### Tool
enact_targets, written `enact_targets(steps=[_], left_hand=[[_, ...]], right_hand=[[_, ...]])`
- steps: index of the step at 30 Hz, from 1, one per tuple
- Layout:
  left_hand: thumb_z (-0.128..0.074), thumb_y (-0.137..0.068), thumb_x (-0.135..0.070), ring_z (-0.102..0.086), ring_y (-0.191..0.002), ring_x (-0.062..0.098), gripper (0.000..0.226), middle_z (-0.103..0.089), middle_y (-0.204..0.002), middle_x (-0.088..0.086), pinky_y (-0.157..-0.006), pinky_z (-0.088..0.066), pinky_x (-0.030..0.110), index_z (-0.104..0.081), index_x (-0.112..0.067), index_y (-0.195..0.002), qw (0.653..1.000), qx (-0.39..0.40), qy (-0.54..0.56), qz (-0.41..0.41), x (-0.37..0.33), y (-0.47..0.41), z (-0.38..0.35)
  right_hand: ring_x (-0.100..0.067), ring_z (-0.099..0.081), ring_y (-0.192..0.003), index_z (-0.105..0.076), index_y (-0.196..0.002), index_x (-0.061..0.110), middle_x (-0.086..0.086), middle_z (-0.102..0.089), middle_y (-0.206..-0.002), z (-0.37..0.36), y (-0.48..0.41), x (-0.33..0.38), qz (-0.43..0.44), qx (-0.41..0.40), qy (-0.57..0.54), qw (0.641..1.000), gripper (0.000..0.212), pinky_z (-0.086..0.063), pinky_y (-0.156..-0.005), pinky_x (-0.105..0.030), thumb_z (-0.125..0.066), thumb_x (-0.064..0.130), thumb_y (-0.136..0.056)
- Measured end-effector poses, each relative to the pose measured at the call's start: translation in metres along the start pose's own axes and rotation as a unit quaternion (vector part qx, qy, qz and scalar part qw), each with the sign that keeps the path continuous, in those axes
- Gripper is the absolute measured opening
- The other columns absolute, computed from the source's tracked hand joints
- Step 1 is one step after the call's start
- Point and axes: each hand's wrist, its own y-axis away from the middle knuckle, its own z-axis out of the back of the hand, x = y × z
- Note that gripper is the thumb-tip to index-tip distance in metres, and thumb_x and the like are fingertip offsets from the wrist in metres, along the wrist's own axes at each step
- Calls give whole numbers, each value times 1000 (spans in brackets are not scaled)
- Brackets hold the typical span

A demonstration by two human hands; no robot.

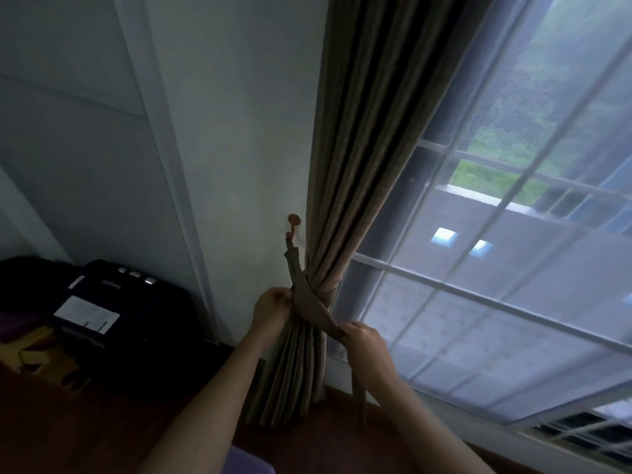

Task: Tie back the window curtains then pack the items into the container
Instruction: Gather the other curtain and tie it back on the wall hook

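The window (513,241) takes up the frame from one o'clock round to four o'clock, its pale bars crossing a view of grass and a grey ledge outside. A pale wall (239,97) fills the side from nine to twelve o'clock. Between them hangs the brown curtain (362,159), falling from twelve o'clock and gathered into a tight waist just below centre, its pleats then spreading down to the dark wooden floor (85,425) at six o'clock. At eight o'clock a dark case (113,323) lies on the floor against the wall, with a white paper label (87,315) on top. Both forearms reach up from six o'clock. The left hand (272,311) is at the curtain's seven o'clock edge, fingers curled and pinching the tieback (316,311) where it wraps the gathered cloth. The right hand (364,340), at five o'clock of the waist, pinches the band's other end between curled fingers and thumb, with a narrow strip hanging below it. The tieback's upper end runs toward eleven o'clock to a small reddish hook (294,224) on the wall, just beside the curtain.
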Motion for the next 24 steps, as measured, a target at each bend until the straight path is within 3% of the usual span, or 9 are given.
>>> enact_targets(steps=[2,5,8,11,14,16,18,21,24], left_hand=[[-54,-93,-11,-61,-83,17,12,-61,-83,-3,-70,-38,23,-58,-19,-84,995,-48,-63,-52,-4,9,-4],[-58,-92,-11,-57,-80,6,8,-60,-86,-7,-70,-42,14,-60,-18,-90,956,-119,-132,-235,-15,34,-12],[-56,-93,-8,-59,-89,8,14,-65,-96,-2,-81,-48,19,-65,-12,-102,867,-58,-216,-445,-32,51,-30],[-46,-88,-2,-57,-119,22,32,-65,-120,9,-107,-42,35,-66,-6,-112,746,24,-333,-576,-53,51,-62],[-35,-86,-11,-50,-130,22,45,-60,-132,8,-112,-35,38,-67,-10,-119,667,37,-479,-569,-69,39,-91],[-32,-89,-19,-53,-128,21,48,-62,-131,8,-113,-32,39,-67,-9,-120,648,54,-542,-532,-75,28,-99],[-30,-92,-28,-51,-129,23,52,-59,-134,11,-115,-28,40,-62,-5,-126,651,66,-587,-476,-80,18,-96],[-28,-92,-37,-46,-133,26,62,-51,-140,17,-115,-26,40,-53,1,-133,655,45,-622,-427,-81,9,-89],[-29,-93,-40,-45,-134,26,64,-49,-141,18,-117,-25,37,-51,4,-134,663,28,-625,-412,-79,8,-87]], right_hand=[[-20,-60,-79,-69,-101,19,-2,-64,-89,6,2,-10,-4,1,-2,1000,28,-45,-69,-28,-51,1,-90],[-16,-53,-68,-66,-85,22,4,-59,-73,14,7,-20,-11,-6,-30,999,23,-37,-57,-22,-52,3,-88],[-11,-46,-60,-64,-79,16,8,-52,-64,18,13,-33,-14,-7,-62,998,16,-30,-54,-23,-54,4,-84],[-9,-47,-57,-62,-72,15,9,-55,-61,20,17,-49,-14,-11,-65,998,14,-36,-55,-25,-57,8,-83],[-8,-54,-57,-64,-75,19,9,-61,-62,29,21,-67,-12,-1,-65,998,14,-45,-60,-29,-60,15,-87],[-10,-56,-58,-65,-73,19,7,-61,-60,37,25,-82,-20,-3,-84,996,15,-46,-60,-31,-62,20,-88],[-13,-59,-58,-66,-71,18,3,-63,-58,47,31,-98,-49,-7,-108,993,20,-47,-60,-30,-66,26,-89],[-4,-62,-57,-71,-70,19,7,-67,-59,65,39,-118,-99,0,-196,976,20,-44,-57,-19,-69,27,-88],[-3,-62,-61,-72,-70,21,7,-69,-64,78,35,-123,-97,-30,-253,962,18,-46,-61,-21,-70,24,-87]])
